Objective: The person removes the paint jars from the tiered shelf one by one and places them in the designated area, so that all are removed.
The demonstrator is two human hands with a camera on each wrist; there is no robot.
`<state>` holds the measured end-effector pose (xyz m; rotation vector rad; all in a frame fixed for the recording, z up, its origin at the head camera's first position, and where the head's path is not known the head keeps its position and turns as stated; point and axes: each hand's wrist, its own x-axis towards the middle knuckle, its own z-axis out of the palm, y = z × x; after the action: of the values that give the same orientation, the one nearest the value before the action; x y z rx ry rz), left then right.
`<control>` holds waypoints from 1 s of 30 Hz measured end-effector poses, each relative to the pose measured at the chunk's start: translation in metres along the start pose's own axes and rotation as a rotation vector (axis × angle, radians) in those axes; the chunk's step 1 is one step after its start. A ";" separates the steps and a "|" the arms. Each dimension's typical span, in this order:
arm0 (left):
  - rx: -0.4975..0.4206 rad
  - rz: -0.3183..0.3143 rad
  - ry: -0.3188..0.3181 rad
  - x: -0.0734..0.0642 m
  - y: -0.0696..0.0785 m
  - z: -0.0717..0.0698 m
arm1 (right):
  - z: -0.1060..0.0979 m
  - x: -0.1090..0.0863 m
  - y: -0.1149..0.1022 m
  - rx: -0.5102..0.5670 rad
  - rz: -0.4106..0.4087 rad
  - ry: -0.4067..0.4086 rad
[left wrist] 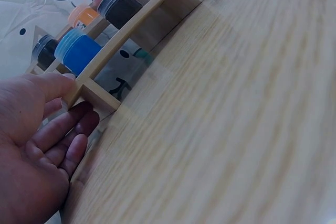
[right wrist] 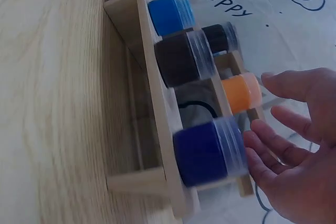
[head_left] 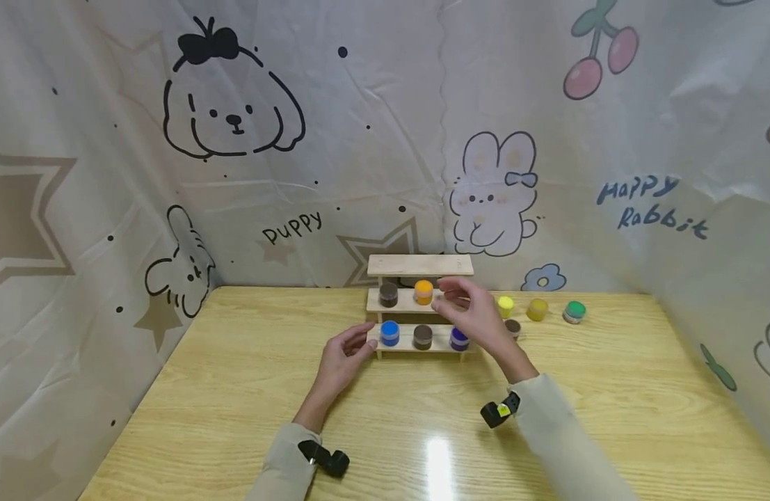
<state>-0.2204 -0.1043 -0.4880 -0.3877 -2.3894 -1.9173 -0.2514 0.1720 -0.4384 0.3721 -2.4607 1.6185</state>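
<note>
A small three-tier wooden rack (head_left: 421,264) stands near the back of the table. Along its lowest step are a blue paint jar (head_left: 389,333), a dark brown paint jar (head_left: 423,337) and a purple paint jar (head_left: 459,339). The middle step carries a blackish paint jar (head_left: 388,294) and an orange paint jar (head_left: 423,292). My left hand (head_left: 341,358) pinches the left end of the lowest step, thumb above and fingers beneath. Beside the orange jar, my right hand (head_left: 475,316) has loosely bent fingers with nothing between them; in the right wrist view its thumb (right wrist: 286,85) points at that jar's lid.
To the right of the rack stand a bright yellow jar (head_left: 506,307), a mustard jar (head_left: 538,309) and a green jar (head_left: 574,312). A brown jar (head_left: 513,328) is partly hidden by my right hand. A printed curtain (head_left: 359,139) hangs behind the table.
</note>
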 end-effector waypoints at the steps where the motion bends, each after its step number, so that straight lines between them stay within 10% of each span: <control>1: 0.002 -0.002 0.001 0.000 0.000 0.000 | 0.002 0.002 0.000 -0.002 0.004 -0.001; 24: -0.006 -0.001 0.008 -0.001 0.000 0.000 | 0.026 0.024 -0.004 -0.110 0.066 0.034; 30: 0.004 -0.010 0.010 0.008 -0.026 0.002 | 0.026 0.026 -0.003 -0.108 0.087 0.025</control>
<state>-0.2337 -0.1067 -0.5121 -0.3655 -2.3938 -1.9135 -0.2751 0.1444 -0.4387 0.2310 -2.5652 1.5042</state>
